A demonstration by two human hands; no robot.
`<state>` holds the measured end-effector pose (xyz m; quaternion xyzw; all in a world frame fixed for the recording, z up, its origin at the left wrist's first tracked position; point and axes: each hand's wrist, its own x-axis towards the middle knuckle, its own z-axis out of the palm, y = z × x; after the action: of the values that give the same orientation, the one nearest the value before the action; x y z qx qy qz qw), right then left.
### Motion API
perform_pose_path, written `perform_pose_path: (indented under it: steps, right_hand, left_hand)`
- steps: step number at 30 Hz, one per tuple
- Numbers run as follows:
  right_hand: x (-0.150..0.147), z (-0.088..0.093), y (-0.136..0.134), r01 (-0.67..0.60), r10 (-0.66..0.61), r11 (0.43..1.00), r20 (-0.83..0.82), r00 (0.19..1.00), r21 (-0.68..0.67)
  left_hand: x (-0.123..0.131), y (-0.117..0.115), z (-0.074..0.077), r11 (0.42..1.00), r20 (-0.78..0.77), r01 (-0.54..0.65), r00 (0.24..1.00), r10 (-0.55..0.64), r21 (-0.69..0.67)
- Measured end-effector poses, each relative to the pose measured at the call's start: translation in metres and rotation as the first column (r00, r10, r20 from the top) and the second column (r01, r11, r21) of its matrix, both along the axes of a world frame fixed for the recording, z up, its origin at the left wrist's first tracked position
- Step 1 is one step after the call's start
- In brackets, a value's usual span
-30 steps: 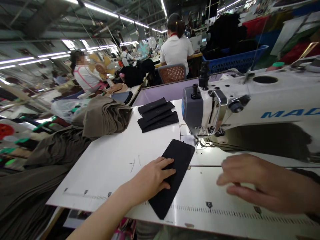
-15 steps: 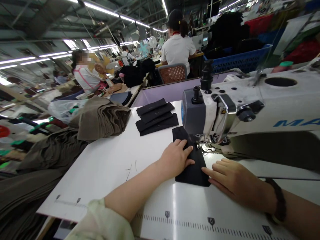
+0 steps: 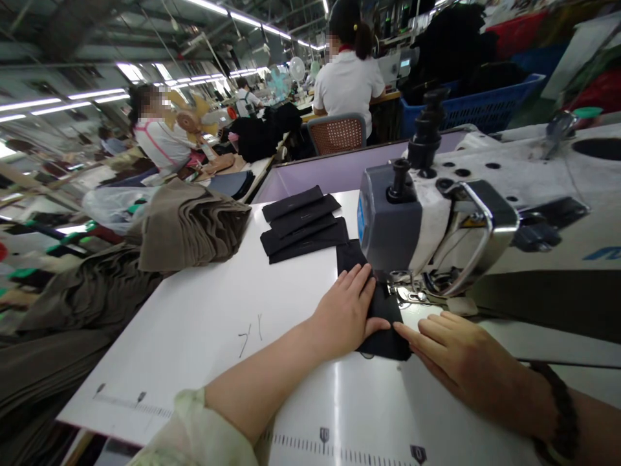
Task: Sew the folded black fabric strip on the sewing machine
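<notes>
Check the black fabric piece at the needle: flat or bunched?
Flat. The black fabric piece lies spread on the white sewing table, pressed down by the left hand, with the right hand at its near edge.

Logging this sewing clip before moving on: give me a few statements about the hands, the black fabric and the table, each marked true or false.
1. The left hand lies flat on the black fabric piece at the sewing machine. True.
2. The right hand is lifted well clear of the fabric. False: its fingertips touch the piece's near right edge.
3. A stack of black pieces lies on the white table beyond the left hand. True.
4. The folded pile at the table's left edge is bright red. False: that folded pile is brown-grey.
5. The right wrist wears a dark bracelet. True.
</notes>
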<state>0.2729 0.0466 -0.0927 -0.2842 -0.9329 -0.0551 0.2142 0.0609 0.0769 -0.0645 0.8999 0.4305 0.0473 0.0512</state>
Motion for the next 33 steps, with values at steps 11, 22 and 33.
perform_pose_path:
  steps: [11, 22, 33]
  right_hand:
    - [0.008, 0.01, 0.003, -0.012, 0.005, 0.975, -0.031, 1.0, -0.221]
    - [0.011, 0.011, 0.003, -0.066, 0.062, 0.979, -0.025, 0.998, -0.194]
    - [0.006, 0.006, 0.005, -0.008, 0.005, 0.993, -0.026, 1.0, -0.118]
  left_hand:
    - [-0.008, 0.004, -0.004, 0.98, -0.017, 0.173, 0.984, -0.175, -0.098]
    - [-0.01, 0.005, -0.012, 0.978, -0.039, 0.174, 0.983, -0.18, -0.114]
    - [-0.007, 0.015, -0.007, 0.981, -0.026, 0.174, 0.984, -0.177, -0.084]
